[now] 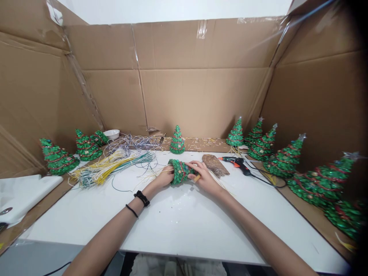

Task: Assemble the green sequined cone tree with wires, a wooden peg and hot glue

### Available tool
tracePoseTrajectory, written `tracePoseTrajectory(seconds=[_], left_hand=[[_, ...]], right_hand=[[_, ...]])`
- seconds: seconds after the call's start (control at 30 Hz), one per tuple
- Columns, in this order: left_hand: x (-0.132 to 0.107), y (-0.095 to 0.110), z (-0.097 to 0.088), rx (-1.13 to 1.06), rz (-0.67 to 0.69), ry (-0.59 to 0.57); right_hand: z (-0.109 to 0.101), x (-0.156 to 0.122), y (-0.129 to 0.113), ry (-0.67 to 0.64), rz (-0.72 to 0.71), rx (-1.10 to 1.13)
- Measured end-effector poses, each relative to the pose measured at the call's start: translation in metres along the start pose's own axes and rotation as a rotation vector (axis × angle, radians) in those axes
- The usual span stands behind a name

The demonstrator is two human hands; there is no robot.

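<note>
A small green Christmas tree (180,173) with shiny beads lies tipped on its side between my hands, its wide base toward the left. My left hand (166,176) is at the open base, with the fingertips hidden inside or behind it. My right hand (203,175) wraps the narrow end from the right. A short yellowish stick (197,178) shows between its fingers. Thin pale wires stick out near both hands. Just behind the right hand lies a brown, glue-streaked board (215,165), with a black and orange glue gun (238,163) beside it.
Bundles of yellow, white and green wires (112,168) lie left, below a tangle of pale wire (135,142) and a white bowl (112,134). Finished-looking trees stand left (59,158), at the back (177,141) and along the right (284,159). Cardboard walls (201,88) enclose the white table (172,226).
</note>
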State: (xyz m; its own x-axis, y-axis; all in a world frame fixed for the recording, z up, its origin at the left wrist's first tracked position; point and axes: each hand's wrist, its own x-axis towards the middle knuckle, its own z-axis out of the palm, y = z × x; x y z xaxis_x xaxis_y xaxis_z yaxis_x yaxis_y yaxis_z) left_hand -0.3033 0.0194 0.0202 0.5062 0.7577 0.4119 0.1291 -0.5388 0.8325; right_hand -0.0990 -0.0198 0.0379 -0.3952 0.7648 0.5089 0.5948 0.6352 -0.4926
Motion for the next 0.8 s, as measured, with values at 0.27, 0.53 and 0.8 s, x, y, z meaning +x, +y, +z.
tracePoseTrajectory(seconds=[0.27, 0.53, 0.8], left_hand=[[-0.001, 0.006, 0.0, -0.002, 0.019, -0.004], [-0.002, 0.005, 0.001, 0.019, 0.031, -0.013], [-0.003, 0.012, 0.001, 0.025, 0.036, -0.017]], right_hand=[[0.004, 0.0, 0.004, 0.02, 0.018, 0.043], [0.006, 0.002, 0.005, 0.028, 0.059, 0.09], [0.009, 0.003, 0.006, 0.05, 0.069, 0.134]])
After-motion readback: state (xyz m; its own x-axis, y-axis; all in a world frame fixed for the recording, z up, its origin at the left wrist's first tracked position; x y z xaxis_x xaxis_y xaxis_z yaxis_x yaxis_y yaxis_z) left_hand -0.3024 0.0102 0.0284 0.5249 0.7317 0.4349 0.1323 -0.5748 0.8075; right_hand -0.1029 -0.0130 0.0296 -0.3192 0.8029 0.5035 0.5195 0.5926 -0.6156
